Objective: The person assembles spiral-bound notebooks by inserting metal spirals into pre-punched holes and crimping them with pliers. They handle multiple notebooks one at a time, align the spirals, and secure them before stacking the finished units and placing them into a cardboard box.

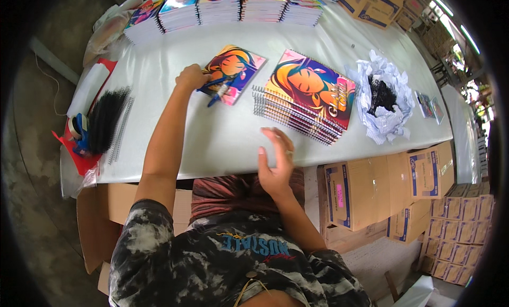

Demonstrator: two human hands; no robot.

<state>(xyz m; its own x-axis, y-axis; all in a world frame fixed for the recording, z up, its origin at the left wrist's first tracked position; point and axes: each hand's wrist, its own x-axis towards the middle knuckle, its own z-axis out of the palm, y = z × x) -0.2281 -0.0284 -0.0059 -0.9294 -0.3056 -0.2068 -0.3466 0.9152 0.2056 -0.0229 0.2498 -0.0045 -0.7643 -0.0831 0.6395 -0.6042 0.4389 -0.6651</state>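
My left hand (191,78) reaches across the table to the left edge of a loose colourful notebook cover or pad (233,63) with a woman's portrait on it. Its fingers are curled; what they grip, if anything, is hidden. Beside those fingers, a slightly blurred tool with blue handles (215,99) lies across the cover. My right hand (277,161) hovers over the table's near edge, holding nothing, thumb and fingers apart. Beyond it to the right rests a fanned stack of spiral-bound notebooks (313,89) with the same portrait.
Crumpled white paper (366,113) cradles black coils (382,96) on the right. At left lie a bundle of black spiral coils (106,121) and a blue tape dispenser (80,132). Notebook stacks (220,11) line the table's far edge. Cardboard boxes (360,190) stand below the table, right.
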